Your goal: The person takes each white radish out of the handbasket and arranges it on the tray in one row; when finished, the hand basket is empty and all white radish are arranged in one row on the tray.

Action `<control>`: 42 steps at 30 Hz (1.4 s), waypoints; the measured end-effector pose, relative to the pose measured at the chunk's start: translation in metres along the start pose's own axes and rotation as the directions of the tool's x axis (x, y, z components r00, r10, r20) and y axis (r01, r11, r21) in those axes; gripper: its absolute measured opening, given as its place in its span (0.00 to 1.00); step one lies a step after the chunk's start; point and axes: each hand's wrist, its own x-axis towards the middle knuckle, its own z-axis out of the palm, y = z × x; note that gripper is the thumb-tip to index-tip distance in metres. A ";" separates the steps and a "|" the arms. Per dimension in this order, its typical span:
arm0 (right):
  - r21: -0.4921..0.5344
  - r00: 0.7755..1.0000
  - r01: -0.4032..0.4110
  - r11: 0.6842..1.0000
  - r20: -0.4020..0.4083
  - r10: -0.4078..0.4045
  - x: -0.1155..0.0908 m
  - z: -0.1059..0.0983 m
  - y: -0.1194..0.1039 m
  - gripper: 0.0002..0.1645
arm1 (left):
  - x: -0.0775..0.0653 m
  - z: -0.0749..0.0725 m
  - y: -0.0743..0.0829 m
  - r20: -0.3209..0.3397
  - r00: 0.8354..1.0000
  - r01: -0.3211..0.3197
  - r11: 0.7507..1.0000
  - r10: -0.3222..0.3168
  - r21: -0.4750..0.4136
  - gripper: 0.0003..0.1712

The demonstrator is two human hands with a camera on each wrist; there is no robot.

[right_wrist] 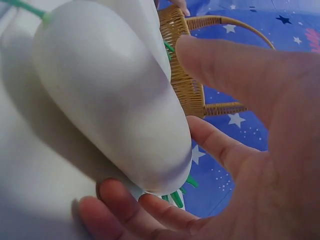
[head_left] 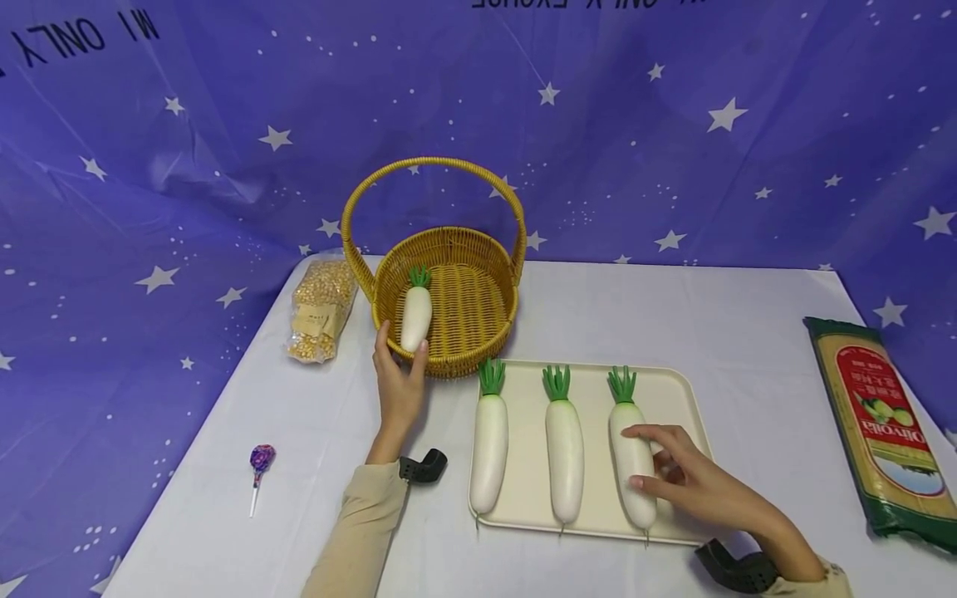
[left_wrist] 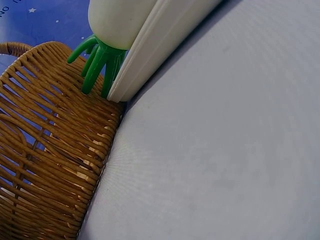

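Observation:
My left hand point(head_left: 399, 397) is at the front left of a wicker basket point(head_left: 474, 311), thumb and index finger straight at its rim. Inside, beside those fingertips, leans a white radish point(head_left: 416, 320) with green leaf stubs. In the left wrist view the basket's woven side point(left_wrist: 55, 145) shows, but the hand is hidden. Three more white radishes lie side by side on a cream tray point(head_left: 527, 465). Over the rightmost radish point(head_left: 634, 461) my right hand point(head_left: 695, 482) spreads its thumb and fingers. The right wrist view shows the thumb point(right_wrist: 225, 62) apart from it and fingertips close along it.
A bag of corn kernels point(head_left: 321, 307) lies left of the basket, and a lollipop point(head_left: 262, 458) sits nearer the front left. Far right is a green-ended pasta pack point(head_left: 882, 407). The basket's tall handle point(head_left: 434, 162) arches upward before a purple star-printed cloth point(head_left: 598, 149).

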 end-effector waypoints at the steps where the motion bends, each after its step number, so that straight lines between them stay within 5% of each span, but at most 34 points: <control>1: -0.007 1.000 -0.004 1.000 -0.005 0.004 0.000 0.000 -0.001 0.32 | 0.000 0.000 0.000 -0.001 1.000 -0.002 1.000 0.002 0.000 0.41; 19: -0.032 0.999 0.002 0.999 -0.046 -0.003 0.004 0.006 -0.005 0.29 | 0.001 0.000 0.000 0.001 1.000 0.005 1.000 -0.005 0.001 0.41; 33: -0.066 0.980 0.046 0.997 -0.189 -0.058 0.011 0.020 -0.005 0.35 | 0.000 0.000 0.000 0.005 1.000 0.008 1.000 -0.008 -0.004 0.41; 42: -0.087 0.980 -0.029 0.996 -0.198 0.011 0.011 0.023 -0.009 0.34 | 0.000 0.001 0.000 -0.003 1.000 0.007 1.000 -0.007 -0.003 0.41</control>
